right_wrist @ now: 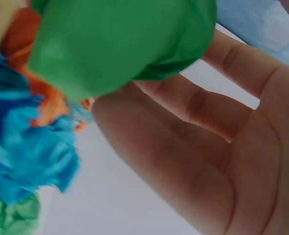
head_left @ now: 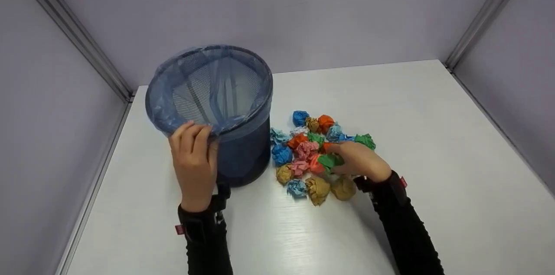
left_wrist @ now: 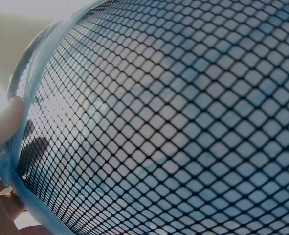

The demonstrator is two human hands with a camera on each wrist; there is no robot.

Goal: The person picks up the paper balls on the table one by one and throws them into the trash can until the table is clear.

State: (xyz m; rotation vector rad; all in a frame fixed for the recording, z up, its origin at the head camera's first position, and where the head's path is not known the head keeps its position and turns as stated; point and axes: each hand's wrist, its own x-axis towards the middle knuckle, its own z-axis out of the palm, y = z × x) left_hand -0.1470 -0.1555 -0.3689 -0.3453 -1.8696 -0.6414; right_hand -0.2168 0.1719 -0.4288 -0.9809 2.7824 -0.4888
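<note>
A dark mesh wastebasket [head_left: 243, 153] with a translucent blue bag [head_left: 164, 106] lining it and folded over its rim stands at the left, tilted a little in the head view. My left hand [head_left: 193, 158] grips the near rim, fingers over the top and thumb outside, as the left wrist view also shows against the mesh [left_wrist: 168, 122]. Right of the basket lies a pile of crumpled paper balls [head_left: 307, 148] in several colours. At the pile's right side my right hand [head_left: 360, 160] pinches a green paper ball [right_wrist: 120, 44] between thumb and fingers.
The white table [head_left: 433, 136] carries everything, with walls [head_left: 303, 14] behind and at both sides. Brown paper balls [head_left: 318, 190] lie at the pile's near edge, and a second green ball [head_left: 365, 141] at its far right.
</note>
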